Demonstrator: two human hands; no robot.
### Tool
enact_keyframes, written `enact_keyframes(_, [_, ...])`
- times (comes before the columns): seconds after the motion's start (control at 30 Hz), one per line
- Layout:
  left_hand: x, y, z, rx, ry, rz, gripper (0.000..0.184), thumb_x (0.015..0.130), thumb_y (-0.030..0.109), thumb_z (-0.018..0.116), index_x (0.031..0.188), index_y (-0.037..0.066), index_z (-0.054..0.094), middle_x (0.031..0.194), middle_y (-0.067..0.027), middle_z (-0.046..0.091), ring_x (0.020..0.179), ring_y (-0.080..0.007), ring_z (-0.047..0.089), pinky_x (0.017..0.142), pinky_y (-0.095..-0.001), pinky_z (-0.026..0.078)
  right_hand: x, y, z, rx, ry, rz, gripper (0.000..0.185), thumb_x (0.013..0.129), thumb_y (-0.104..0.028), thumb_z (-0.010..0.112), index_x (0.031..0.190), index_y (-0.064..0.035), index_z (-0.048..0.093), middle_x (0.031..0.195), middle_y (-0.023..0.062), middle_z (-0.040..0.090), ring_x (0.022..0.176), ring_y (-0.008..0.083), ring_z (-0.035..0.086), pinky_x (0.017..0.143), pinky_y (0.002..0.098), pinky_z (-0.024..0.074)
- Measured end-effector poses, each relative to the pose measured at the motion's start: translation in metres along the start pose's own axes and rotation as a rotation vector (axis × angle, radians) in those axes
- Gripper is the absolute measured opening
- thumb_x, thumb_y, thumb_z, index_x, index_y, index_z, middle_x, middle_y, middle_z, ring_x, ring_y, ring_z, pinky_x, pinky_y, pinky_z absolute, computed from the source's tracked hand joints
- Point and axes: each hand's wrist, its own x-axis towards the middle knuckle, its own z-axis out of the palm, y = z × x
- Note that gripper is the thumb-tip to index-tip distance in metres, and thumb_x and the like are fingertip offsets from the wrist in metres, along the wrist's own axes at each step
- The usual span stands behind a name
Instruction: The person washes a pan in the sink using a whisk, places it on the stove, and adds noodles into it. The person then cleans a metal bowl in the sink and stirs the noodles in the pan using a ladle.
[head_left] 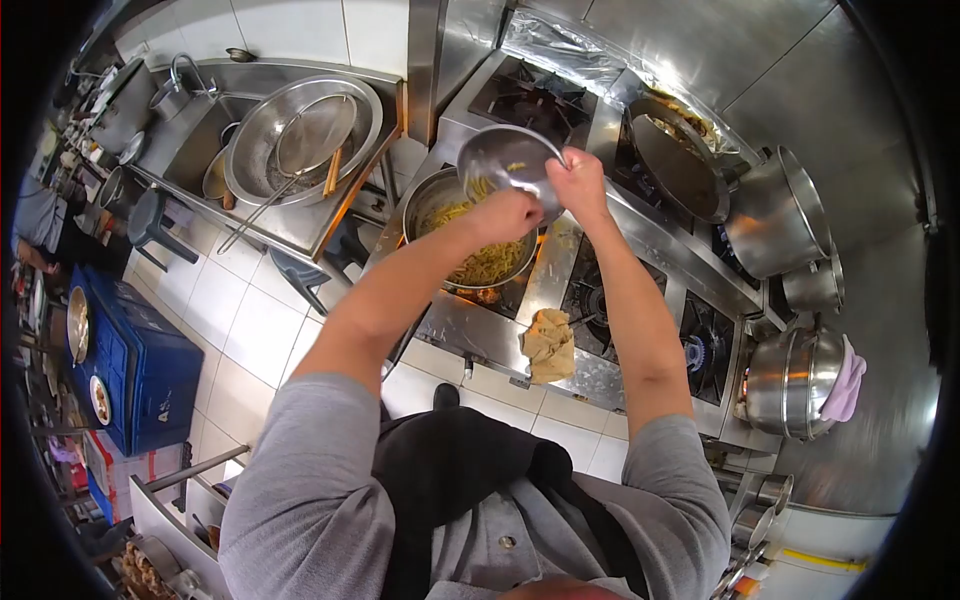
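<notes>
Grey shirt [300,470] closest, tipping bowl [505,148] over pan [411,206] by stove's [546,280] left edge, gripping it with right hand [580,185], can't tell left hand's [505,215] grip, probably needs steady tilt.

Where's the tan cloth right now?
Head view: the tan cloth lies on the stove's front edge, to the right of the food pan and nearer the person.
</notes>
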Motion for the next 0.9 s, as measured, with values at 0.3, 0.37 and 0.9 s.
enact_keyframes(0.3, [-0.014,-0.037,-0.029,0.715,0.305,0.229,0.031,0.085,0.016,0.056,0.107,-0.003,0.064,0.122,-0.0192,0.059,0.126,-0.0347,0.046,0.107,-0.0475,0.038,-0.015,-0.017,0.000,-0.129,0.000,0.009,0.026,0.079,-0.026,0.061,0.070,-0.0019,0.059,0.074,0.0239,0.062,0.073,0.0453,0.061,0.065,0.0513,0.0475])
enact_keyframes(0.37, [-0.026,-0.033,-0.015,0.698,0.277,0.204,0.037,0.084,0.016,0.057,0.115,-0.005,0.060,0.121,-0.0194,0.059,0.124,-0.0344,0.047,0.108,-0.0475,0.038,-0.013,-0.017,-0.002,-0.110,0.050,0.005,0.026,0.079,-0.026,0.061,0.070,-0.0025,0.060,0.073,0.0234,0.062,0.072,0.0452,0.061,0.065,0.0518,0.0477])
enact_keyframes(0.9, [-0.034,-0.003,-0.029,0.514,0.101,-0.050,0.024,0.079,0.004,0.057,0.099,-0.004,0.066,0.104,-0.0223,0.064,0.105,-0.0374,0.059,0.094,-0.0433,0.048,-0.003,-0.011,0.012,-0.193,0.077,-0.252,0.024,0.080,-0.026,0.064,0.070,-0.0041,0.061,0.073,0.0220,0.064,0.071,0.0421,0.064,0.066,0.0521,0.0503])
